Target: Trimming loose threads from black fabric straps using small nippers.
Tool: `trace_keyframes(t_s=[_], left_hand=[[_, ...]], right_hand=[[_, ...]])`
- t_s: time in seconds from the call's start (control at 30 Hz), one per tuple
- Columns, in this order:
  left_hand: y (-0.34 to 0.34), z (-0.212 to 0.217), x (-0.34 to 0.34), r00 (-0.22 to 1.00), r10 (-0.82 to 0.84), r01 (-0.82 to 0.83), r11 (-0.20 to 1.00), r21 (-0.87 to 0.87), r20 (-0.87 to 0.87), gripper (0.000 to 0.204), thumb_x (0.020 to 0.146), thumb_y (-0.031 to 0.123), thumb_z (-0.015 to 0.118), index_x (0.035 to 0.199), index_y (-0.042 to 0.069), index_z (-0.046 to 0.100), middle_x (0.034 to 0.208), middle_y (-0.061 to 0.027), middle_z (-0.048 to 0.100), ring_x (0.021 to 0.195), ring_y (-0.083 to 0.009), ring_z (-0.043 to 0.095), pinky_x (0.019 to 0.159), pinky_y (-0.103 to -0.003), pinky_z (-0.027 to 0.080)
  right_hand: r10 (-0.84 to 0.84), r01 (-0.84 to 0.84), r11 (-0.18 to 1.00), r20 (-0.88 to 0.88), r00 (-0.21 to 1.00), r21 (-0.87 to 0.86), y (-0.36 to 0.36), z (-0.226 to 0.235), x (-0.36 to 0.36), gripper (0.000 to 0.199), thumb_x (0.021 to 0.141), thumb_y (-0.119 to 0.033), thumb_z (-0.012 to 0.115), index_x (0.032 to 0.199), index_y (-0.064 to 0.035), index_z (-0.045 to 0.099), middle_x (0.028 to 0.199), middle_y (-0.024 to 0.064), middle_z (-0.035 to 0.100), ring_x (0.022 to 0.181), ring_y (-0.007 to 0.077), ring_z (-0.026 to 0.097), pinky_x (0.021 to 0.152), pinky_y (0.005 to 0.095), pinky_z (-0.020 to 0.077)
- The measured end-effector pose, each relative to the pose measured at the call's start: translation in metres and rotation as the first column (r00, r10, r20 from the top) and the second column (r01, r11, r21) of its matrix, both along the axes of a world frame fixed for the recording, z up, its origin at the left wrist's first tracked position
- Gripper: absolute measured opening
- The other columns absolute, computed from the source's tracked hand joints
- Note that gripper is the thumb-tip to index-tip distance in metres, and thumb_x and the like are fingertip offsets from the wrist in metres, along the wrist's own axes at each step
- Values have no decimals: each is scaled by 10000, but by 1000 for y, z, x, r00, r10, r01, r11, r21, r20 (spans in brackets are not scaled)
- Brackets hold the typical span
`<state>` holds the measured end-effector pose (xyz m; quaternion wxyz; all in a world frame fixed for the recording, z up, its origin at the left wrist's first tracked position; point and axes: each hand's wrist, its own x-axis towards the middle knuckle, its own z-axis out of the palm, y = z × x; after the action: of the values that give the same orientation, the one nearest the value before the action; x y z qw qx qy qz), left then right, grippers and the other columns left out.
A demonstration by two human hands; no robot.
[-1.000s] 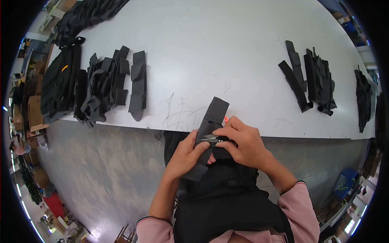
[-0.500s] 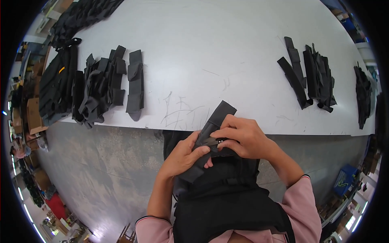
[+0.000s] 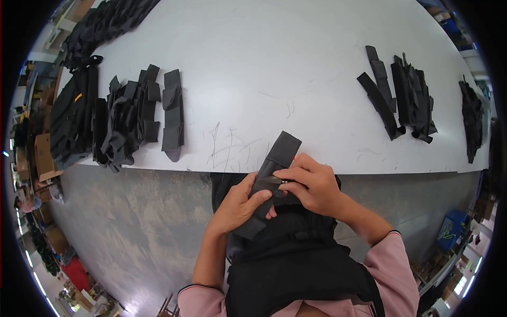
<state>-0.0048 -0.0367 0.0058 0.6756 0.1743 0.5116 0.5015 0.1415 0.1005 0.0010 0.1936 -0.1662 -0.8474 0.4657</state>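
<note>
We see a long black fabric strip (image 3: 274, 169) held just off the near edge of the white desk (image 3: 296, 74), its upper end lying over that edge and its lower end hanging down in front of a dark apron. The left hand (image 3: 240, 203) cups the strip from below and from the left, its fingers (image 3: 259, 198) curled shut around the lower half of the fabric. The right hand (image 3: 311, 185) lies across the strip from the right, its fingers (image 3: 288, 174) closed on a small metal tool (image 3: 274, 180), which they press against the middle of the strip; we cannot tell what kind of tool it is, since only a short bright part shows between the two hands. The hands touch each other at the fingertips.

Well to the left of the fingers, on the desk, lies a row of black fabric pieces (image 3: 127, 119), some folded, some heaped. Beyond them, at the far left corner, is a darker pile (image 3: 105, 21). Well to the right of the fingers sits a smaller stack of black strips (image 3: 401, 100), and farther right another dark bundle (image 3: 472, 116) near the rim. Below the desk edge is a grey floor (image 3: 116, 227).
</note>
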Motion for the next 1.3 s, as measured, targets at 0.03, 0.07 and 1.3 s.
trace_keyframes(t_s=[0.03,0.07,1.3], left_hand=[[1,-1,-1,1000,0,0,1000,2,-1,301,950,167,506,1158,-38,433,788,-96,623,674,-129,610,639,-247,496],[1,-2,-2,1000,-8,8,1000,7,-24,307,949,171,506,1160,-39,432,794,-103,625,671,-131,610,635,-247,495],[32,-22,-8,668,691,-704,707,-66,277,329,982,284,403,1270,124,401,1244,-128,530,836,-171,598,608,-354,543]], right_hand=[[0,0,1000,-1,1000,2,-2,0,1,230,715,-62,702,940,-68,654,776,52,524,608,188,559,518,288,434],[-38,37,998,-25,999,-57,-4,1,2,222,719,-54,702,937,-62,656,771,54,525,597,184,548,509,284,425],[-75,56,975,84,994,215,-31,6,10,299,669,-78,742,959,-71,671,727,40,551,573,183,549,480,289,404]])
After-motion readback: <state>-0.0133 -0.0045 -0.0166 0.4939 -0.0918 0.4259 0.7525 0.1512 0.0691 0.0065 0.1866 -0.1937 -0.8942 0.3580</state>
